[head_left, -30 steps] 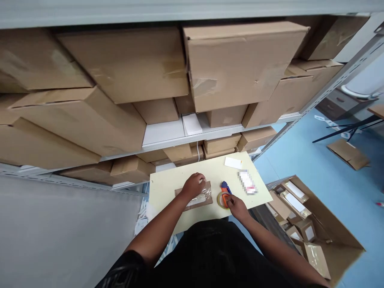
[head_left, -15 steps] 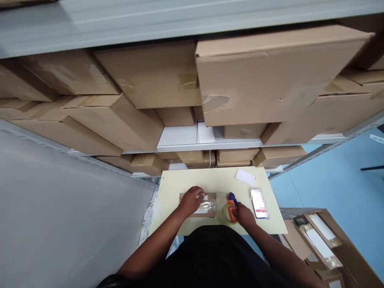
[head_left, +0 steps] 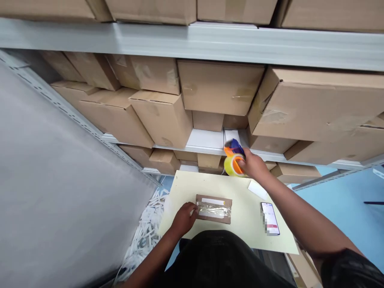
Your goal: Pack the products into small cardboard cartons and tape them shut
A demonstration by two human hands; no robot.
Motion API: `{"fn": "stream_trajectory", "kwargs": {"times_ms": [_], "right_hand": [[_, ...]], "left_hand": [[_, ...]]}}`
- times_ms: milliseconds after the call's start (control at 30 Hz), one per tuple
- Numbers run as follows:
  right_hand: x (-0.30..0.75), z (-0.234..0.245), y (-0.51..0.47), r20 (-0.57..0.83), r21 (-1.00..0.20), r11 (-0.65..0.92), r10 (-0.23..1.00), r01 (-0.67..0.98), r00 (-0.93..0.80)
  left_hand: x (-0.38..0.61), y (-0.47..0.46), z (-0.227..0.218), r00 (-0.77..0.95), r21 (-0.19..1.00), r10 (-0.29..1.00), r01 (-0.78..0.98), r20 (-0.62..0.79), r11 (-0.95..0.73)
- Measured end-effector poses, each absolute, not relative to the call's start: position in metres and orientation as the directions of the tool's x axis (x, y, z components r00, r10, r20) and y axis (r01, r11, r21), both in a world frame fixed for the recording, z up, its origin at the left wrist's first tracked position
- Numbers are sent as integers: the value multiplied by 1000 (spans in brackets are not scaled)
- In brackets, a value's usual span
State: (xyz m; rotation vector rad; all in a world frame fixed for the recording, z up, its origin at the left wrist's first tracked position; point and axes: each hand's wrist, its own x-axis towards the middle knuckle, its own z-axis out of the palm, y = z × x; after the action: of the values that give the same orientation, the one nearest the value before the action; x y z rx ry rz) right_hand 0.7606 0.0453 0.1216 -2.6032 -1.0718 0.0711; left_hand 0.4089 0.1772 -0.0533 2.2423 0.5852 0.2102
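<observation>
A flat brown cardboard parcel [head_left: 213, 219] lies on the pale yellow table, with shiny clear tape along its middle and white labels partly beneath the tape. At its left end, my left hand [head_left: 185, 219] is closed on the edge, thumb at the tape. My right hand [head_left: 255, 165] grips a blue and orange tape dispenser [head_left: 234, 149] with a yellowish tape roll, raised over the table's far edge, in front of the shelf. No strip of tape can be made out between dispenser and parcel.
On the table [head_left: 186, 184] a phone [head_left: 270, 218] and a white slip of paper [head_left: 257, 189] lie to the right. Shelves packed with cardboard boxes [head_left: 222, 86] rise behind. White paper strips [head_left: 141, 236] are heaped on the floor at left, beside a grey wall [head_left: 45, 180].
My right hand has lifted the tape dispenser from beside the parcel up toward the shelf. My left hand has shifted from the parcel's top to its left end. The view has tilted and turned left.
</observation>
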Motion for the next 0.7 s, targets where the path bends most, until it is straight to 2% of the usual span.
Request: {"fn": "stream_trajectory", "kwargs": {"times_ms": [67,167,267,333,500,633,700], "right_hand": [[764,146,99,114,-284,-597,756,751,644],[774,165,166,36,-241,-536,828,809,559],[786,165,211,-46,-211,-548,833,810,552],[795,158,228,-43,-234,-553,828,800,559],[810,144,221,120,-373,-514,799,773,589],[803,127,139,328,-600,-423,644,679,691],[786,101,76,343,-723,-375,534,580,773]], "left_hand": [[401,179,-52,884,743,467,323,-16,-586],[389,181,-49,878,744,478,335,-24,-578],[378,180,-45,867,742,495,366,-53,-562],[371,177,-44,861,743,504,382,-70,-550],[366,170,-38,857,759,507,389,-90,-522],[392,168,-28,888,769,454,338,-70,-543],[421,165,-21,921,761,383,295,-67,-577]]}}
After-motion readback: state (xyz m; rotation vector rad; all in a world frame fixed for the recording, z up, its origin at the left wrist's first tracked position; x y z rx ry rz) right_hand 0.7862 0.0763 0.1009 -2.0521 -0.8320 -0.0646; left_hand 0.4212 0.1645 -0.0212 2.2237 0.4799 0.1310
